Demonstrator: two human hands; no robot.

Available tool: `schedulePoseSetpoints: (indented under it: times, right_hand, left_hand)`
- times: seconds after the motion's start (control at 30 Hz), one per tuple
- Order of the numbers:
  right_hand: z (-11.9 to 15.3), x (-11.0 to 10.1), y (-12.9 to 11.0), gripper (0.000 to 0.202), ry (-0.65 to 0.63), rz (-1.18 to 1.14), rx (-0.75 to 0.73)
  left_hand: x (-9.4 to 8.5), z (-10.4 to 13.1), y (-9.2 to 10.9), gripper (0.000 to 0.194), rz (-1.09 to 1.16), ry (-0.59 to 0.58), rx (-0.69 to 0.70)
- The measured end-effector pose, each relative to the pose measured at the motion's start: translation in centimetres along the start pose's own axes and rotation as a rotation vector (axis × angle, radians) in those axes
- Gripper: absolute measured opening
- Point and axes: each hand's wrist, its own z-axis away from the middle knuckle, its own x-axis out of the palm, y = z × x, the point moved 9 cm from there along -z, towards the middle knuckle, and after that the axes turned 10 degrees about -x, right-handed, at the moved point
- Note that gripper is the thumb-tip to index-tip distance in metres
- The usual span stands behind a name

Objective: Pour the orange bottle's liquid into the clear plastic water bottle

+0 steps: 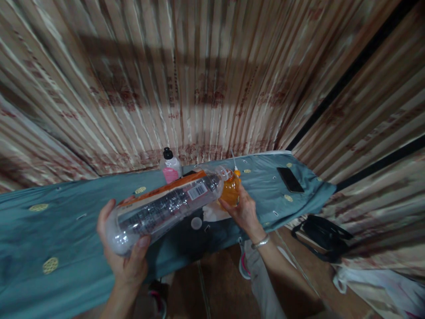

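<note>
Left hand [124, 261] clamps bottle [166, 208] base between thumb (near) and fingers (left); neck points right, near orange bottle [229, 191]. Right hand [245, 207] grips orange bottle, thumb near, fingers right.

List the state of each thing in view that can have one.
Large clear bottle: held tipped over, neck at the orange container; open or capped, unclear.
Orange container: held; open or shut, unclear.
Black-capped bottle: upright, capped, pink toward the bottom.
Phone: lying flat, screen dark.
Small round disc: lying on the cloth.
Left hand: gripping the large clear bottle.
Right hand: gripping the orange container.
</note>
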Motion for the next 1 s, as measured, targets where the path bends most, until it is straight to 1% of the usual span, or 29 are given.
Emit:
schedulePoseSetpoints:
  times: [0.13,0.23,0.37,0.5,0.67,0.8,1.0]
  right_hand:
    - [-0.13,-0.34,-0.52,0.077,0.038,0.007,-0.047]
    - [-0.26,-0.46,-0.72,0.077,0.039,0.005,-0.057]
    - [-0.28,-0.38,-0.57,0.079,0.015,0.000,-0.039]
    - [-0.17,-0.08,-0.16,0.082,-0.023,-0.002,0.002]
    - [-0.22,-0.31,-0.40,0.078,0.001,-0.007,-0.024]
    - [-0.10,-0.15,-0.07,0.079,-0.020,-0.004,0.013]
    - [-0.16,-0.28,-0.25,0.078,-0.013,-0.010,-0.001]
  left_hand:
    - [0.04,0.05,-0.10,0.095,0.034,-0.021,0.001]
    - [0.11,0.07,-0.24,0.095,0.044,-0.032,-0.001]
    - [0.18,0.14,-0.14,0.094,0.040,-0.036,0.012]
    - [0.12,0.23,-0.25,0.097,0.022,-0.034,-0.007]
    - [0.13,0.32,-0.18,0.095,0.045,-0.029,-0.024]
    - [0.10,0.25,0.07,0.096,0.049,-0.005,-0.009]
    - [-0.06,0.15,-0.34,0.097,0.068,-0.008,-0.030]
